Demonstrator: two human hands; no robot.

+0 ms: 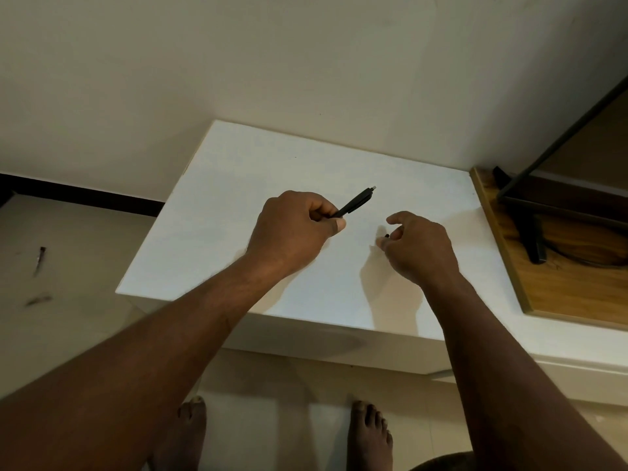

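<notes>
Looks about halfway: the pen point(356, 202) is gripped in the left hand point(292, 229) over the table point(238, 164), a tiny black bit point(386, 235) is pinched by the right hand point(421, 246) just beside it, and the two parts aren't joined yet.

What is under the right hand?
The white table top, with the hand's shadow. The right hand pinches a small black piece; the spot below its palm is covered.

Nothing can be read: no lettering or number shows on the pen point(355, 202), the small black piece point(386, 235) or the desk point(306, 164).
</notes>
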